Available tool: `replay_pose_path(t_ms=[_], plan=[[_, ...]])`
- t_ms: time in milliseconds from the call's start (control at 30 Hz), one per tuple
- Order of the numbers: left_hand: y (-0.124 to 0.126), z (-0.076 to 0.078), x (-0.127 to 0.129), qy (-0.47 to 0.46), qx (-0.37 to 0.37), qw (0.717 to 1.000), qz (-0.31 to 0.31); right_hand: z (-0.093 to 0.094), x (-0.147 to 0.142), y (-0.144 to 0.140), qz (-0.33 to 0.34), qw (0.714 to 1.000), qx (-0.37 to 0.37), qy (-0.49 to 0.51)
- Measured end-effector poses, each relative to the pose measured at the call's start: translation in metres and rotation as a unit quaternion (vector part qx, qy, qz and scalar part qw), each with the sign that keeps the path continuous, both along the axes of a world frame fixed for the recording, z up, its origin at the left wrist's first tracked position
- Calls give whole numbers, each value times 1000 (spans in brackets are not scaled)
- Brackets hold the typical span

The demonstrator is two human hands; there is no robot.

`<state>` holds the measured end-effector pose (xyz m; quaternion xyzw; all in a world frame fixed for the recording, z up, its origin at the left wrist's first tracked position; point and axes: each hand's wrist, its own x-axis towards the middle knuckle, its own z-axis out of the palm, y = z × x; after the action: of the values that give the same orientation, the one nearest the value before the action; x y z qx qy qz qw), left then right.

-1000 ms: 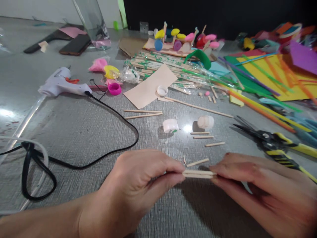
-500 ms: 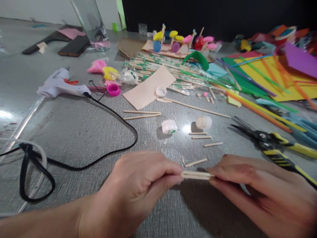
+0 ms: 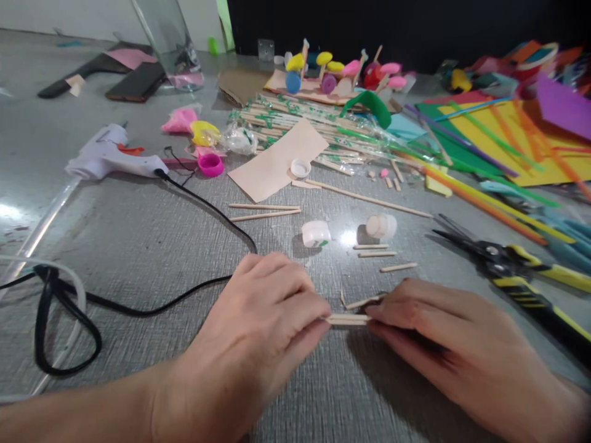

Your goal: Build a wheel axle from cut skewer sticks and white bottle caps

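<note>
My left hand and my right hand pinch the two ends of a pair of short wooden sticks held side by side, low over the grey table. Another short stick piece lies just beyond them, touching my right fingertips. Three more cut stick pieces lie a little farther off. Two white bottle caps stand past those.
A white glue gun lies at the left, its black cord curving toward my left hand. Black-and-yellow cutters lie at the right. Wrapped chopsticks, a beige card, coloured paper sheets and straws fill the back.
Both hands have moved a little left and lower toward the table, and my fingertips have closed in, so less of the stick pair shows between them.
</note>
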<state>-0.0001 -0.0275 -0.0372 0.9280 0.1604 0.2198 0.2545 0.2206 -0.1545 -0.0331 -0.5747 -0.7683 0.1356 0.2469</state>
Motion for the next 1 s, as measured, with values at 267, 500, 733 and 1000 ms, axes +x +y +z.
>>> replay_pose_path(t_ms=[267,500,733,1000], plan=[[0,-2,0,22,-2,1000,1,-1,-1,-1,-6,999,-1,-32],[1,-3,0,12,-22,1000,-7,-2,3,-2,-4,999,-20,-33],[1,-5,-1,12,-46,998,-46,-4,5,-4,21,998,-24,-49],[0,-5,1,7,-66,997,-36,-3,2,-3,22,998,-17,-47]])
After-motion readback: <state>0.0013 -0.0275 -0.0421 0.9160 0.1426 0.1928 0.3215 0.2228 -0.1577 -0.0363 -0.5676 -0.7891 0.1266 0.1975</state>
